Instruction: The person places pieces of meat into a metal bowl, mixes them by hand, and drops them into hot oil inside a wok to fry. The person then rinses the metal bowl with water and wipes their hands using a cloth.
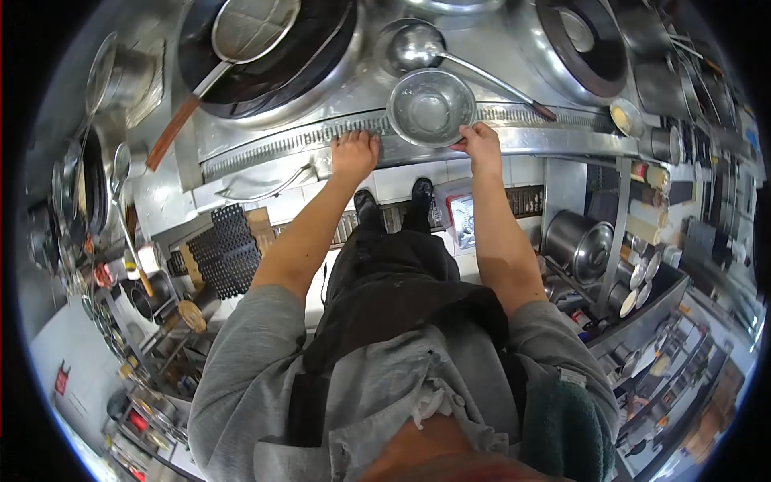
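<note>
A round metal bowl [431,108] with some clear liquid-like shine inside sits at the front of the steel stove top. My right hand [479,145] pinches its lower right rim between thumb and fingers. To the left of the bowl, my left hand [354,151] rests on the stove's front edge by the slotted grate [301,136], its fingers curled over and together; I cannot make out anything under them. Just behind the bowl lies a ladle [418,46], its handle reaching to the right.
A large wok [265,88] at the left carries a strainer [255,32] with a wooden handle. Another wok [582,44] stands at the right, near a small bowl [626,118]. Below right are a lidded pot [580,246] and a plastic container [461,218].
</note>
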Demonstrator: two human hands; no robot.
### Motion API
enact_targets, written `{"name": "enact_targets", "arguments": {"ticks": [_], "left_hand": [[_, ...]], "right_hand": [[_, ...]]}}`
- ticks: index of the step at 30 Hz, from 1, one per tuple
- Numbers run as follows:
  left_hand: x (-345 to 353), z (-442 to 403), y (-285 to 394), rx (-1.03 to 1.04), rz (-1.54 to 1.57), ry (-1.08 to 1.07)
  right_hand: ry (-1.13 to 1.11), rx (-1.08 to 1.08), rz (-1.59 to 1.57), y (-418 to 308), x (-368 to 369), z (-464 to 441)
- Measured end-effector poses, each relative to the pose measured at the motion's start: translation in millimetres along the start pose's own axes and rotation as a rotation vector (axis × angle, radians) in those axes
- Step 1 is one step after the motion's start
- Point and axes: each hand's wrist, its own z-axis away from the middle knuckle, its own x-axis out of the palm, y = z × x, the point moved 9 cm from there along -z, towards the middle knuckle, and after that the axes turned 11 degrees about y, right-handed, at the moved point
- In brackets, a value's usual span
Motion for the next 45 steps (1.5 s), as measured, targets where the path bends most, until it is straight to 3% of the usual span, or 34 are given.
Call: {"name": "enact_targets", "arguments": {"ticks": [3,4,10,12,13,17,19,20,22,23,25,27,29,30,31,32,34,36,37,39,41,45], "left_hand": [[7.1,7.0,39.7,0.166,-0.104,0.17],[25.1,2.7,58.4,0.188,-0.09,0.021],[84.0,-40.9,265.5,0.572,0.108,-0.077],[109.0,-42.5,327.2,0.823,0.04,-0.4],[121.6,-50.1,342.6,0.824,0.044,-0.401],[148.1,-112.3,348.9,0.611,0.335,-0.134],[163.1,-149.1,300.0,0.315,0.271,-0.176],[159.1,-154.2,289.9,0.311,0.263,-0.165],[160.6,-162.1,248.5,-0.056,0.618,-0.27],[156.2,-162.6,242.0,-0.069,0.608,-0.248],[186.9,-138.3,221.7,-0.654,1.06,-0.563],[183.9,-139.3,206.9,-0.699,1.128,-0.525],[164.7,-127.8,188.4,-0.967,1.308,-0.409],[157.3,-127.0,172.4,-0.961,1.25,-0.421],[157.9,-132.6,150.3,-0.785,1.332,-0.382],[156.5,-130.1,128.2,-0.604,1.407,-0.348],[99.8,-128.4,90.4,-0.544,0.914,-0.174],[76.6,-97.3,85.9,-0.165,0.01,-0.153],[80.5,-79.1,95.4,-0.161,0.019,-0.16],[80.1,-55.6,131.4,0.126,-0.054,-0.072],[73.0,-32.8,204.7,0.485,0.07,0.05],[92.6,-17.7,317.1,0.874,0.162,-0.047]], "right_hand": [[0.087,-0.01,-0.012,-8.8,-48.9,-0.9],[0.119,-0.032,-0.024,-13.4,-70.6,-5.2],[0.301,-0.124,-0.056,-54.8,-196.4,-13.6],[0.341,-0.155,-0.033,-66.4,-235.6,-23.8],[0.344,-0.154,-0.03,-74.3,-247.8,-27.2],[0.375,-0.197,0.06,-94.0,-287.1,-43.6],[0.35,-0.262,0.22,-100.6,-292.4,-57.3],[0.343,-0.307,0.255,-103.0,-290.1,-63.9],[0.307,-0.345,0.295,-103.1,-270.7,-73.7],[0.281,-0.377,0.344,-106.9,-254.5,-76.9],[0.244,-0.375,0.393,-108.9,-220.5,-81.1],[0.187,-0.484,0.514,-112.1,-182.5,-80.2],[0.109,-0.489,0.499,-106.7,-150.8,-95.4],[0.089,-0.466,0.512,-98.0,-140.2,-111.0],[0.075,-0.438,0.524,-87.4,-135.1,-117.5],[0.028,-0.221,0.295,-98.1,-122.3,-100.6],[0.018,-0.123,0.162,-81.3,-124.5,-116.4],[0.003,-0.034,-0.017,-77.2,-132.0,-128.1],[0.013,-0.032,-0.01,-80.0,-141.7,-129.1],[0.055,-0.117,-0.054,-96.4,-161.6,-134.4],[0.091,-0.127,-0.035,-107.7,-187.3,-128.7],[0.211,-0.168,-0.065,-118.1,-246.5,-116.2]]}}
